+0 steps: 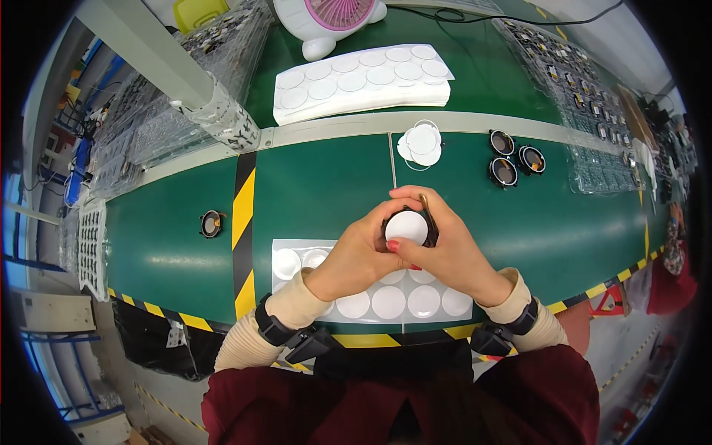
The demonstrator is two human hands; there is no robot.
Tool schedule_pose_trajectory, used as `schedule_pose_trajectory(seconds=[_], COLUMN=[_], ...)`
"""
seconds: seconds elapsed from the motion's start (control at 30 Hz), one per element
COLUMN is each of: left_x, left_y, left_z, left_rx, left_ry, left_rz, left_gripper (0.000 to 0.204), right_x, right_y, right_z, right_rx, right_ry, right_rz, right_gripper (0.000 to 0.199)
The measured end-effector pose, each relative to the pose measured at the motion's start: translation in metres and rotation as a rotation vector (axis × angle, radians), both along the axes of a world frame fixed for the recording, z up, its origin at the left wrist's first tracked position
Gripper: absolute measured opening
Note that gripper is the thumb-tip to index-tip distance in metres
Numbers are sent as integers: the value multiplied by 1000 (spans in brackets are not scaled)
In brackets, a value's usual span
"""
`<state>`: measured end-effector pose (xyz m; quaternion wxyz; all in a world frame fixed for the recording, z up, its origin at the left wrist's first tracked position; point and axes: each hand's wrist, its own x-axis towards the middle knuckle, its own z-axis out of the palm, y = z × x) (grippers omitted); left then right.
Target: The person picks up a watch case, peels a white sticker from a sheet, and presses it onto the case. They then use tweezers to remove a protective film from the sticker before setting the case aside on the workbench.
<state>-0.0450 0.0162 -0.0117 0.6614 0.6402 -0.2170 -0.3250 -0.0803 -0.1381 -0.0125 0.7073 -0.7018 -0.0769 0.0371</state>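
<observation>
Over the near sheet of white round stickers [386, 302] on the green desk [319, 193], both hands pinch 1 small black round speaker [409, 227], white disc on top; left hand [357, 256] and right hand [445, 248] fingers curled tight around it.

a small round black speaker part [410, 227] sits upright between both hands above the near edge of the green table, its top face covered by a white round disc. under it lies a flat white sheet of round white stickers [386, 300], several of its circles already empty at the left end, its long side along the table's striped edge.
</observation>
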Motion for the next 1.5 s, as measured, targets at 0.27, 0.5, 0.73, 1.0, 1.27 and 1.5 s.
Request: schedule_pose_trajectory(seconds=[0.27, 0.5, 0.73, 1.0, 1.27, 1.5], left_x=[12, 18, 18, 21, 24, 18], left_y=[4, 21, 20, 13, 20, 15], left_z=[-4, -8, -8, 5, 2, 5], left_rx=[-312, -329, -315, -413, -241, -296], left_ry=[200, 340, 251, 515, 384, 598], left_rz=[146, 297, 401, 246, 0, -38], left_gripper=[44, 24, 27, 27, 54, 66], right_x=[8, -1, 8, 4, 7, 11], right_y=[-14, -22, -32, -21, -28, -18], right_z=[-2, -9, -4, 3, -2, -1], right_rx=[-76, 106, 60, -231, 172, 618], right_ry=[-135, -162, -150, -585, -171, 280], right_rz=[-286, -293, -440, -112, -152, -104], right_gripper=[42, 41, 63, 33, 41, 47])
